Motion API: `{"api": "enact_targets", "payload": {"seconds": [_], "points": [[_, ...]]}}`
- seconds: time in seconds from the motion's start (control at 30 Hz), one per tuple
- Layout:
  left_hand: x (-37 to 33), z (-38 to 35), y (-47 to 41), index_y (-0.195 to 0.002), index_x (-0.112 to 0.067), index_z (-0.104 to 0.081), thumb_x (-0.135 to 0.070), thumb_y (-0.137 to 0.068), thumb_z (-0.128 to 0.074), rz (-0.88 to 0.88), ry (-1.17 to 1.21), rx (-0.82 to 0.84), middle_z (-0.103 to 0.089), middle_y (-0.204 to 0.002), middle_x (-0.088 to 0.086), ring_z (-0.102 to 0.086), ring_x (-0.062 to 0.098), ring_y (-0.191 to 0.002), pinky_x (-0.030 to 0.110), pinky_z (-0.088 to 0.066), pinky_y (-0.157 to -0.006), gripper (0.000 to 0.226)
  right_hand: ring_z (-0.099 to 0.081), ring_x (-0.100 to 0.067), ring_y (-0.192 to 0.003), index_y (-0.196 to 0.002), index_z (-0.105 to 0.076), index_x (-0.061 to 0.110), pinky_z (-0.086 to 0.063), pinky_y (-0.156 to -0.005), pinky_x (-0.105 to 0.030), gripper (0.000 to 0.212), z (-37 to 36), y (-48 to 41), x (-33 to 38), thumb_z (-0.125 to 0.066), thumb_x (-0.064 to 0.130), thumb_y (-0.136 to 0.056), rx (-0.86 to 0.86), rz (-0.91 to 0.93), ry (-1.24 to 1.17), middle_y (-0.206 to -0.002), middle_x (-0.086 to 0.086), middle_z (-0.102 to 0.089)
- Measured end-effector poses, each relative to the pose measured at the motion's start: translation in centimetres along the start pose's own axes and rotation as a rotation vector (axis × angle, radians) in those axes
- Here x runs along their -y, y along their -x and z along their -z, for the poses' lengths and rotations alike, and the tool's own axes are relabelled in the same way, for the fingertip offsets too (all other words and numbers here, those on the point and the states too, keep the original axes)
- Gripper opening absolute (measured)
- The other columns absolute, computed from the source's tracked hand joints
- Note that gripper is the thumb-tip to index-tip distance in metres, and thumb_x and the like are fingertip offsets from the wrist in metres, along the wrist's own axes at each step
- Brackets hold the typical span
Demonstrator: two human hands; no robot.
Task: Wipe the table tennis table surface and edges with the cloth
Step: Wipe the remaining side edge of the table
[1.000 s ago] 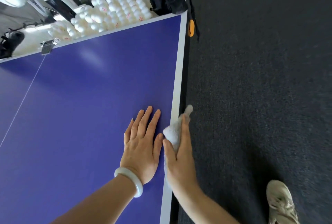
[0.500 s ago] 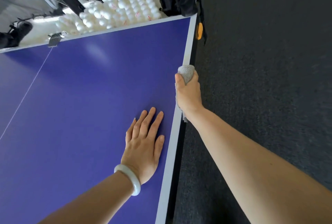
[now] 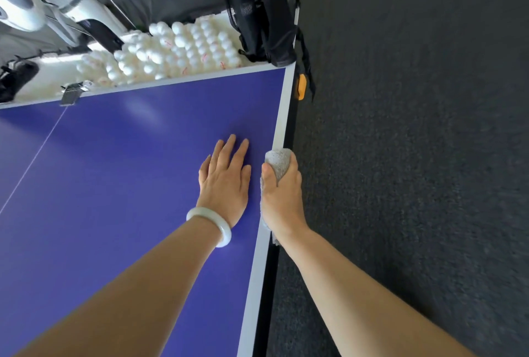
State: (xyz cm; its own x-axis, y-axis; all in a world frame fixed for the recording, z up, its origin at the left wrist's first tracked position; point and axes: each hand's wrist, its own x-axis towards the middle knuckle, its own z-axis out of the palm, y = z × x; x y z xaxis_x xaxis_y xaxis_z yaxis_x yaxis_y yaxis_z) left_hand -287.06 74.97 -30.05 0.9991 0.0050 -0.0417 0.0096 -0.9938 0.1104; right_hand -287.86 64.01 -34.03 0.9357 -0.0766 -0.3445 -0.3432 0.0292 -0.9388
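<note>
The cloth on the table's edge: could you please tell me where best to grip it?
Probably grip the cloth round its bunched middle, from the floor side, as the right hand does: it wraps over the table's white edge, thumb on top.

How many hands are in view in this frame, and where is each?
2. The left hand lies flat on the blue table; the right hand grips the cloth against the table's right edge.
</note>
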Motion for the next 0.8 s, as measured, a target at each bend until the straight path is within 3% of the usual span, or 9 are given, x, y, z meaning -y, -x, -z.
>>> {"api": "enact_targets", "payload": {"seconds": [0.2,0.37,0.5,0.53,0.6,0.63,0.67,0.73,0.8], "points": [[-0.1,-0.7,-1.0,-0.157,-0.031,-0.014,-0.035,-0.104,-0.02,0.019,0.009,-0.005,-0.008,-0.165,-0.008,0.003,0.011,-0.152,0.032,0.002,-0.123,0.053,-0.015,-0.018,-0.153,-0.16,-0.003,0.015,-0.021,-0.124,-0.038,0.073,0.1,-0.5,0.1,-0.042,0.04,-0.104,0.034,0.048,0.086,-0.168,-0.004,-0.01],[-0.4,-0.4,-1.0,-0.157,-0.031,-0.012,-0.038,-0.102,-0.016,0.033,0.001,0.016,-0.004,-0.165,-0.009,0.005,0.01,-0.151,0.035,-0.001,-0.124,0.055,0.006,-0.006,-0.153,-0.155,0.012,0.03,-0.005,-0.125,-0.029,0.074,0.5,-5.4,2.3,-0.042,0.029,-0.106,0.061,0.126,0.048,-0.167,0.007,0.008],[-0.3,-0.4,-0.9,-0.157,-0.033,-0.014,-0.039,-0.101,-0.016,0.042,0.022,0.018,-0.004,-0.164,-0.011,0.005,0.008,-0.151,0.036,-0.003,-0.124,0.056,-0.018,-0.019,-0.153,-0.16,0.002,0.026,-0.026,-0.122,-0.043,0.076,1.3,-11.2,4.8,-0.049,0.02,-0.104,0.092,0.113,-0.096,-0.168,0.0,-0.009],[-0.2,-0.5,-1.0,-0.156,-0.033,-0.014,-0.04,-0.101,-0.015,0.047,0.028,0.021,-0.004,-0.164,-0.012,0.005,0.007,-0.15,0.036,-0.004,-0.124,0.056,-0.032,-0.019,-0.147,-0.16,0.003,0.03,-0.035,-0.117,-0.041,0.078,1.3,-11.5,4.7,-0.051,0.02,-0.104,0.082,0.112,-0.118,-0.165,-0.001,-0.02],[-0.2,-0.6,-0.9,-0.156,-0.034,-0.013,-0.043,-0.101,-0.011,0.052,0.022,0.021,-0.002,-0.164,-0.013,0.006,0.007,-0.15,0.038,-0.005,-0.124,0.056,-0.059,-0.001,-0.117,-0.159,0.002,0.04,-0.05,-0.093,-0.021,0.082,1.3,-10.8,3.7,-0.055,0.025,-0.102,0.045,0.086,-0.111,-0.146,0.009,-0.047],[-0.3,-0.6,-0.9,-0.156,-0.035,-0.013,-0.045,-0.099,-0.008,0.049,0.018,0.016,-0.002,-0.164,-0.013,0.006,0.006,-0.151,0.038,-0.005,-0.124,0.058,-0.061,0.005,-0.105,-0.158,0.001,0.043,-0.049,-0.084,-0.014,0.082,1.3,-10.5,3.3,-0.056,0.028,-0.101,0.032,0.088,-0.095,-0.138,0.015,-0.051],[-0.3,-0.6,-1.0,-0.156,-0.035,-0.013,-0.047,-0.097,-0.005,0.049,0.018,0.016,-0.002,-0.164,-0.013,0.006,0.007,-0.151,0.037,-0.005,-0.124,0.061,-0.06,0.006,-0.106,-0.158,0.001,0.043,-0.049,-0.086,-0.015,0.081,1.3,-10.4,3.3,-0.055,0.029,-0.101,0.035,0.094,-0.081,-0.141,0.015,-0.048],[-0.3,-0.5,-1.2,-0.156,-0.035,-0.012,-0.048,-0.095,-0.003,0.053,0.016,0.019,-0.003,-0.164,-0.013,0.006,0.007,-0.15,0.036,-0.004,-0.124,0.063,-0.046,-0.01,-0.136,-0.159,0.001,0.036,-0.044,-0.109,-0.033,0.079,1.3,-11.4,4.1,-0.053,0.026,-0.102,0.062,0.126,-0.051,-0.161,0.007,-0.029],[-0.3,-0.5,-1.2,-0.156,-0.036,-0.012,-0.048,-0.095,-0.004,0.055,0.018,0.025,-0.003,-0.164,-0.013,0.006,0.007,-0.15,0.037,-0.004,-0.124,0.063,-0.033,-0.022,-0.147,-0.16,0.003,0.029,-0.034,-0.117,-0.045,0.079,1.3,-13.3,5.2,-0.052,0.024,-0.103,0.081,0.144,-0.019,-0.165,-0.001,-0.021]]}}
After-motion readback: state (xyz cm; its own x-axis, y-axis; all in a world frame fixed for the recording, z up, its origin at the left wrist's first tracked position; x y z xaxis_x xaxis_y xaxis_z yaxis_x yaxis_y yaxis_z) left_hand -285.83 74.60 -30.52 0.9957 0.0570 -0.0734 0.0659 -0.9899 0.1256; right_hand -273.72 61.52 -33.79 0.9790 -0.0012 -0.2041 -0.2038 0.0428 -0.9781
